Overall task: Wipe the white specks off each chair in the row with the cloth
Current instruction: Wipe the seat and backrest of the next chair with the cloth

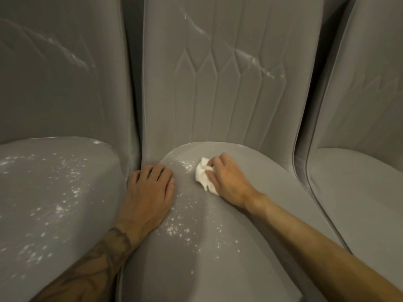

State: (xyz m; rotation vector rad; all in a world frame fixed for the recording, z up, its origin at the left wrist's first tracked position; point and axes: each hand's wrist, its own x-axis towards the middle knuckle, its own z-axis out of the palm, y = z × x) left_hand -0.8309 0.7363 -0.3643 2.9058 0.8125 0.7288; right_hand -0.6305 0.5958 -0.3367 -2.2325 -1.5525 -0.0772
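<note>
**Cloth on the middle chair**

Your right hand grips the bunched cloth, fingers curled round it, on the middle chair near its backrest. The cloth's long axis runs from you toward the backrest. Your left hand lies flat, fingers straight, at the chair's left edge. Specks dot the chair between your arms.
</note>
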